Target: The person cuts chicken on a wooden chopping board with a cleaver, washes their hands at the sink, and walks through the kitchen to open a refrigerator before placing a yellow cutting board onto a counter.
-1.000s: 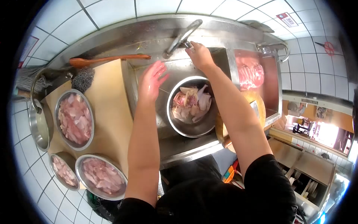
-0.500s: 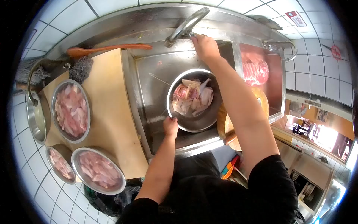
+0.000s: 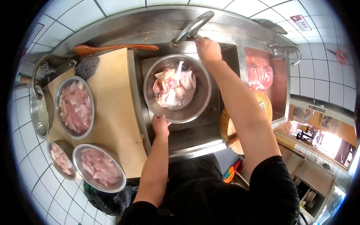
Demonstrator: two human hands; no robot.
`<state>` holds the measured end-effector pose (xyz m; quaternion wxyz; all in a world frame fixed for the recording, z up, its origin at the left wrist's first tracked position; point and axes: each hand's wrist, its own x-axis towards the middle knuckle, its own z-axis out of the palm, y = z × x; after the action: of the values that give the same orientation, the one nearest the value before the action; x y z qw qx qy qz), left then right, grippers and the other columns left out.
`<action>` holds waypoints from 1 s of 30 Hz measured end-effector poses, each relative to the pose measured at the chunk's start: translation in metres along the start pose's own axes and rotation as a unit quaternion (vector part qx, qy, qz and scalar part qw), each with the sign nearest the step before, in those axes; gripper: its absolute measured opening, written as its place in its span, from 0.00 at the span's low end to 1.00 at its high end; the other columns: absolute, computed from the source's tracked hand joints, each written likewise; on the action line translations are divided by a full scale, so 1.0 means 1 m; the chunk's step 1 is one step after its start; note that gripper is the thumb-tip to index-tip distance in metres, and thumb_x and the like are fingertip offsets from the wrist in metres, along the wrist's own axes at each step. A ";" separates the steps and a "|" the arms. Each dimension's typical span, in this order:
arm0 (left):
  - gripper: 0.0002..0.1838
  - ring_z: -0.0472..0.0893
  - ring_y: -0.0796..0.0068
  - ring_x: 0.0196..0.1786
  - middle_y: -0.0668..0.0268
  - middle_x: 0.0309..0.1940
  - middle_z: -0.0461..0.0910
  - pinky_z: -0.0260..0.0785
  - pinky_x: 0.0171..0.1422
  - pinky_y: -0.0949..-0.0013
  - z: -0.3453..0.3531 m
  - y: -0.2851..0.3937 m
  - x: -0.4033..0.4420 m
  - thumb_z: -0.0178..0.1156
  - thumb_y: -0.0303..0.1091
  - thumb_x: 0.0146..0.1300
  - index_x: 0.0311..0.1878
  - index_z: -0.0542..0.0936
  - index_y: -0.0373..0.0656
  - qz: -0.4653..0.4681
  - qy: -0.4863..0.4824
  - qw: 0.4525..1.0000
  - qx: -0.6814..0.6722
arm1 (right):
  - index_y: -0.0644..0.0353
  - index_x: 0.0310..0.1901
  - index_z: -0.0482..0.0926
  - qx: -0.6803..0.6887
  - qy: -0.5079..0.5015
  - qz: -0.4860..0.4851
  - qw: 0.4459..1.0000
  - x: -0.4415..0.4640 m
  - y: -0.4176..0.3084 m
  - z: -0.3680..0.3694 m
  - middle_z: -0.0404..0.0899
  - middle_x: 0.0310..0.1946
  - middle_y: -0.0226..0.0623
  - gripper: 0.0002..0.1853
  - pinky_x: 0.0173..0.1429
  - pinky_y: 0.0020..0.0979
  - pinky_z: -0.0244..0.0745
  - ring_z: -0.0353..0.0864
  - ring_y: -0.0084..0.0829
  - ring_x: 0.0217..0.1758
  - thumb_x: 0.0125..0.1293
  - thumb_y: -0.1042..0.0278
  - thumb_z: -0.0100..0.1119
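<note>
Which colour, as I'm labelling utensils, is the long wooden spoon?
The wooden spoon is reddish-brown, seen best in the head view.

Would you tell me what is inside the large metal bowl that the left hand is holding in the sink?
The bowl holds raw poultry pieces, pale and pink, in what looks like water. Anything beneath the pieces is covered and cannot be seen.

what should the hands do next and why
Probably keep the left hand on the rim of the metal bowl and nudge it slightly towards the faucet, where the right hand is: the spout end sits beyond the bowl's far rim, not over the poultry pieces.
</note>
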<state>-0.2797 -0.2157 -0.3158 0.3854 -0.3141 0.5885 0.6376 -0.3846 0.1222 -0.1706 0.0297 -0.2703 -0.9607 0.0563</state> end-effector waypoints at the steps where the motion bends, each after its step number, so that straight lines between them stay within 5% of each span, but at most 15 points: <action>1: 0.18 0.79 0.59 0.55 0.61 0.56 0.77 0.83 0.49 0.51 0.000 0.002 0.006 0.56 0.29 0.68 0.60 0.74 0.42 -0.001 -0.008 1.000 -0.014 | 0.61 0.45 0.81 -0.002 0.020 -0.009 1.000 -0.001 0.002 0.008 0.84 0.37 0.49 0.14 0.49 0.47 0.80 0.85 0.51 0.42 0.74 0.59 0.52; 14: 0.23 0.74 0.65 0.57 0.63 0.57 0.73 0.77 0.54 0.55 -0.009 -0.022 0.032 0.61 0.39 0.68 0.63 0.70 0.45 -0.063 0.006 0.996 -0.063 | 0.62 0.47 0.80 0.009 0.030 -0.010 0.999 -0.004 -0.003 0.008 0.84 0.40 0.49 0.15 0.51 0.49 0.79 0.85 0.51 0.44 0.74 0.59 0.51; 17: 0.28 0.72 0.64 0.58 0.64 0.60 0.71 0.72 0.56 0.59 0.009 0.018 -0.038 0.62 0.37 0.65 0.67 0.67 0.45 -0.063 0.075 0.995 0.019 | 0.60 0.59 0.75 0.010 -0.021 0.044 0.999 -0.020 -0.009 -0.010 0.78 0.56 0.53 0.22 0.59 0.48 0.76 0.80 0.52 0.58 0.69 0.57 0.59; 20: 0.38 0.69 0.55 0.71 0.46 0.69 0.68 0.61 0.74 0.59 0.006 -0.010 -0.044 0.65 0.35 0.64 0.73 0.62 0.33 0.126 0.043 0.986 0.098 | 0.59 0.66 0.70 -0.010 -0.127 0.022 0.992 -0.049 -0.012 -0.042 0.69 0.66 0.54 0.31 0.67 0.46 0.72 0.73 0.54 0.66 0.64 0.58 0.64; 22: 0.38 0.64 0.48 0.75 0.41 0.70 0.66 0.56 0.78 0.53 0.017 0.033 -0.092 0.66 0.36 0.63 0.73 0.63 0.34 0.220 -0.041 0.947 0.230 | 0.61 0.66 0.70 -0.069 -0.225 -0.154 0.960 -0.071 -0.016 -0.074 0.69 0.66 0.56 0.32 0.70 0.46 0.70 0.72 0.55 0.67 0.61 0.62 0.66; 24: 0.33 0.66 0.45 0.73 0.41 0.72 0.64 0.59 0.75 0.51 0.026 0.042 -0.113 0.63 0.36 0.64 0.71 0.68 0.36 0.397 -0.031 0.817 0.418 | 0.62 0.66 0.70 -0.040 -0.263 -0.232 0.936 -0.094 -0.011 -0.096 0.67 0.68 0.56 0.33 0.72 0.46 0.67 0.70 0.55 0.69 0.59 0.65 0.68; 26: 0.32 0.66 0.41 0.72 0.39 0.70 0.64 0.58 0.76 0.49 0.036 0.081 -0.156 0.65 0.36 0.62 0.68 0.70 0.34 0.407 -0.079 0.791 0.450 | 0.62 0.67 0.70 0.016 -0.283 -0.267 0.921 -0.114 0.000 -0.121 0.64 0.70 0.57 0.33 0.74 0.45 0.65 0.67 0.55 0.72 0.58 0.68 0.69; 30: 0.30 0.68 0.42 0.70 0.41 0.67 0.67 0.61 0.74 0.52 0.042 0.148 -0.263 0.67 0.35 0.60 0.64 0.71 0.34 0.569 -0.079 0.673 0.466 | 0.62 0.70 0.68 0.012 -0.317 -0.303 0.899 -0.153 0.004 -0.217 0.62 0.73 0.55 0.37 0.75 0.42 0.64 0.66 0.53 0.73 0.61 0.62 0.69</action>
<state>-0.2715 -0.2078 -0.0116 0.0893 0.3538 0.8413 0.3988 -0.2333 0.0652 0.0397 -0.2576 0.0658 -0.9540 0.1384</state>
